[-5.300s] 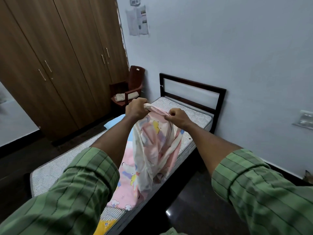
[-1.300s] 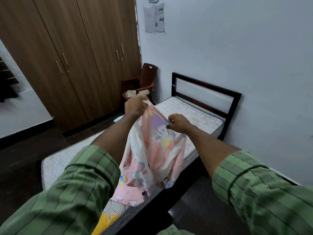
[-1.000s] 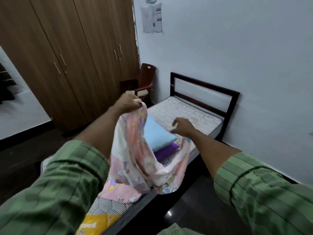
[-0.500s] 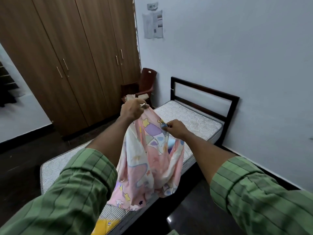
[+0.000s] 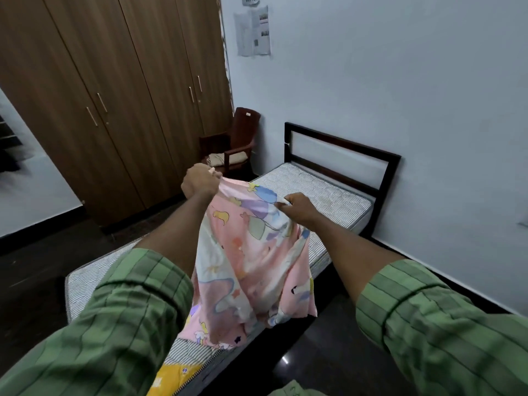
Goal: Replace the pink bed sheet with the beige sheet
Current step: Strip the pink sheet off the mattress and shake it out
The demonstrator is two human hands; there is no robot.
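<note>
The pink cartoon-print sheet (image 5: 251,261) hangs folded in the air over the near side of the bed. My left hand (image 5: 200,181) grips its upper left edge in a fist. Its upper right edge is pinched by my right hand (image 5: 297,207), a short way apart from the left. The striped bare mattress (image 5: 323,192) lies uncovered beneath. A beige folded cloth (image 5: 228,158) rests on the seat of the brown chair (image 5: 237,138) beyond the bed's head.
A dark bed frame with a headboard (image 5: 343,144) stands against the pale wall. Wooden wardrobe doors (image 5: 114,95) fill the left side. Dark floor (image 5: 328,361) runs along the bed's near side. A yellow label (image 5: 171,378) shows at the mattress's near end.
One second ago my right hand was off the sheet and blue and purple pillows showed on the bed. It has since taken the top edge again, and the sheet is stretched between both hands.
</note>
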